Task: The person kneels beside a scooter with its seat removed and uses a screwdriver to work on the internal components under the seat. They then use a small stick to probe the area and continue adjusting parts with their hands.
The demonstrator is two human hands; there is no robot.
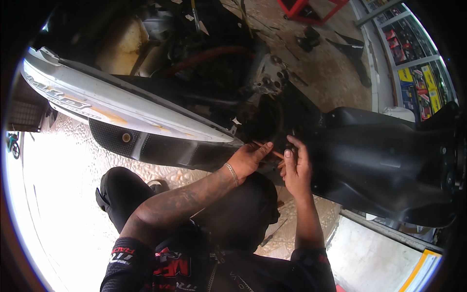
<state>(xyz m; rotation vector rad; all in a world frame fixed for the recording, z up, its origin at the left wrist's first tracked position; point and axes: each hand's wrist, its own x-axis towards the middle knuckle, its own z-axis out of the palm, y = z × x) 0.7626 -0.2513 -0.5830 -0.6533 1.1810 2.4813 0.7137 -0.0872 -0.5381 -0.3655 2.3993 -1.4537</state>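
Note:
A partly stripped scooter stretches across the view above my knees, its dark inner frame (209, 92) laid bare. My left hand (247, 159), a bracelet at its wrist, is closed by the tip of the white side panel (131, 109). Its thumb and fingers pinch a slim orange-brown rod (278, 154). My right hand (296, 168) has the rod's other end between thumb and curled fingers, with the index finger raised. The rod's kind does not show. Both hands are close to the black plastic body panel (374, 155); the dark area just beyond the fingers is hard to make out.
Black floorboard plastic (160, 148) runs under the white panel. On the tiled floor (311, 92) beyond lie a loose black trim piece (355, 53) and small parts. A red stand (311, 12) is at the top, shelves with boxed goods (418, 82) at far right, a white-topped surface (374, 253) lower right.

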